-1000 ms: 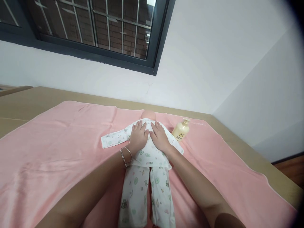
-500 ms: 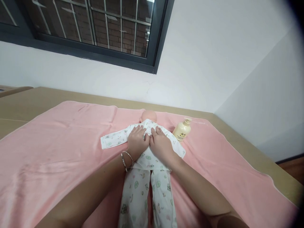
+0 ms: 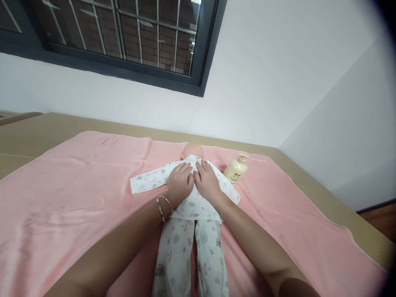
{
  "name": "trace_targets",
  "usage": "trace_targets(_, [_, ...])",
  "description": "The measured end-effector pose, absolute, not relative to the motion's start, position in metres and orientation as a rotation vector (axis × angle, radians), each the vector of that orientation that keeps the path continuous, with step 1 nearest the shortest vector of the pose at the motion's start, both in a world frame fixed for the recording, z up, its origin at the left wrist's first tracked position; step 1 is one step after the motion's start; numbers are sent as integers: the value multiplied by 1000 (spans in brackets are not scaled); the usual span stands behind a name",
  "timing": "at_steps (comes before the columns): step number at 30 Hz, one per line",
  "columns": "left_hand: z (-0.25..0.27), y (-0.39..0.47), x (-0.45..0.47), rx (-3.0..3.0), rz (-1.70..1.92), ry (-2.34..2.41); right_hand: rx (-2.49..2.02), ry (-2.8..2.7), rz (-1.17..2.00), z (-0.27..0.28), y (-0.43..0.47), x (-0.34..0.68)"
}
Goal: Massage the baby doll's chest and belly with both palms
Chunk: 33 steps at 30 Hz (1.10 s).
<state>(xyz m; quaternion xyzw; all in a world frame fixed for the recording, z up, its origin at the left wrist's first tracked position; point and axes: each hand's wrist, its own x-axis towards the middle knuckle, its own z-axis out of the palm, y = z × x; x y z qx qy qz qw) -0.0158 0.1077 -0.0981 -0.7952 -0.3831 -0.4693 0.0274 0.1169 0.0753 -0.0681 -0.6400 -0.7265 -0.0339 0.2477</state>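
A baby doll (image 3: 192,151) lies on a pink blanket, its bald head away from me and its face not visible. It is dressed in a white patterned top (image 3: 198,206) and matching trousers (image 3: 176,251). My left hand (image 3: 180,181) rests flat on the left side of the doll's upper body, fingers stretched out, with bangles (image 3: 161,208) at the wrist. Beside it, my right hand (image 3: 206,180) lies flat on the right side, its thumb close to the left one. Neither hand grips anything. The doll's left-hand sleeve (image 3: 149,180) is spread out sideways.
The pink blanket (image 3: 102,177) covers much of a wooden surface (image 3: 93,123). A pale yellow pump bottle (image 3: 236,170) leans just right of the doll's sleeve. Behind are a white wall (image 3: 262,74) and a dark-framed window (image 3: 198,84) with bars.
My right hand has shifted slightly up and away from me on the doll's top, its fingers a little straighter. My left hand stays in nearly the same place.
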Motion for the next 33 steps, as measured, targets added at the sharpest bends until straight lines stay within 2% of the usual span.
trace_targets(5, [-96, 101, -19, -2370, -1505, -1207, -1867, -2018, -172, -57, 52, 105])
trace_targets(9, [-96, 103, -18, -2335, -1472, -1335, -1919, -1960, -90, -56, 58, 112])
trace_targets(15, [-98, 114, -15, -2485, -1356, -1255, -1780, -2026, -39, -65, 81, 128])
trace_targets(25, [-98, 104, -21, -2387, -1643, -1106, -1737, -2146, -232, -57, 53, 106])
trace_targets(33, [-100, 102, -17, -2261, -1634, -1315, -1940, -1972, -37, -56, 61, 114])
